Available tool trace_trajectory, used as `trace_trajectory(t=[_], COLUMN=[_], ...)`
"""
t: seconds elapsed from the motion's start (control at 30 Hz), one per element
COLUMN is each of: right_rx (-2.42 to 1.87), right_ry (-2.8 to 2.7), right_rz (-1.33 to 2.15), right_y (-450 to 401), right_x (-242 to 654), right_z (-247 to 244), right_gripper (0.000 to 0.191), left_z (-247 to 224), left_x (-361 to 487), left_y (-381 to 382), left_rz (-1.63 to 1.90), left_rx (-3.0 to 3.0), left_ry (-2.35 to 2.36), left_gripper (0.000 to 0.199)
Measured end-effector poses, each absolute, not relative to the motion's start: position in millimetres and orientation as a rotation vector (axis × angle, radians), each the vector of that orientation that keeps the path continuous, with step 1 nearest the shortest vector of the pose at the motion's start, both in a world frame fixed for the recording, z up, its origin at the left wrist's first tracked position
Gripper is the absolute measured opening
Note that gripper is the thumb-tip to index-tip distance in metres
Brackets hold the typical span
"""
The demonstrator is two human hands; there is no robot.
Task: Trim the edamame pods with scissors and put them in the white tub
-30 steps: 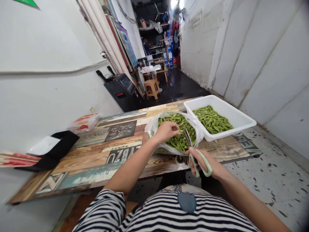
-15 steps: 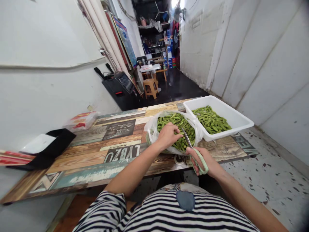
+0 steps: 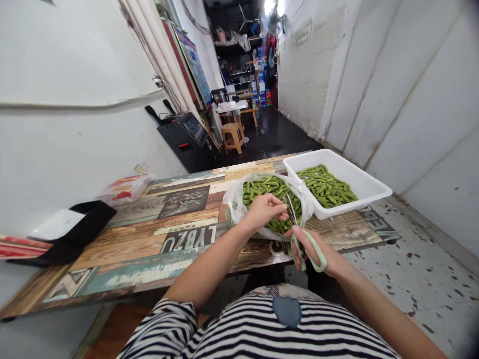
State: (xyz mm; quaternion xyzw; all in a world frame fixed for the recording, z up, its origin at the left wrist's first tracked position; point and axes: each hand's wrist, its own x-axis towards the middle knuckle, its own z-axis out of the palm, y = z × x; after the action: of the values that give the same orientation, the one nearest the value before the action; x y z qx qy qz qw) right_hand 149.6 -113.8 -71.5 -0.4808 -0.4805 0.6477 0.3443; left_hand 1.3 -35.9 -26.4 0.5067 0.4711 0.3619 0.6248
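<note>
My left hand hovers over an open clear plastic bag, thumb and fingers pinched together on a green soybean pod, mostly hidden by the fingertips. In my right hand is a pair of scissors with pale green handles. The scissor blades are spread apart and point away from me, close beside my left fingertips. A heap of green pods fills the bag. To the right of it, a white plastic tray holds more pods, gathered in its left part.
Bag and tray stand on a wood-patterned table. On the left lie a red-and-white plastic package and a black holder. Beyond the table are a black machine and an orange stool. White walls flank both sides.
The scissor blades have opened and their handles have spread. My left hand has shifted slightly to the right, its fingertips now closer to the blades. Bag and tray stay in place.
</note>
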Motion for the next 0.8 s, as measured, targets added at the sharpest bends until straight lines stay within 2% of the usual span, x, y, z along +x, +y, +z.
trace_trajectory(t=[0.17, 0.27, 0.37, 0.5, 0.63, 0.8], right_rx=[-1.356, -1.279, -1.174, -1.147, -1.140, -1.202], right_ry=[-1.077, -1.031, -1.034, -1.026, -1.000, -1.048], right_rz=[1.712, 1.757, 1.794, 1.805, 1.817, 1.781], right_y=[-113, -114, -115, -115, -116, -115], right_x=[147, 149, 153, 155, 158, 160], right_z=[-67, -67, -72, -80, -80, -76], right_gripper=[0.047, 0.046, 0.047, 0.050, 0.048, 0.047], left_z=[-30, -29, -28, -28, -26, -18], left_x=[-4, -9, -7, 11, 21, -2], left_y=[-25, 0, 27, 51, 61, 53], left_rz=[0.864, 0.956, 0.914, 0.531, 0.185, 0.412], left_rx=[1.137, 1.165, 1.434, 1.988, 2.194, 2.042], left_ry=[1.130, 1.227, 1.442, 1.662, 1.743, 1.457], left_gripper=[0.020, 0.013, 0.002, 0.013, 0.018, 0.024])
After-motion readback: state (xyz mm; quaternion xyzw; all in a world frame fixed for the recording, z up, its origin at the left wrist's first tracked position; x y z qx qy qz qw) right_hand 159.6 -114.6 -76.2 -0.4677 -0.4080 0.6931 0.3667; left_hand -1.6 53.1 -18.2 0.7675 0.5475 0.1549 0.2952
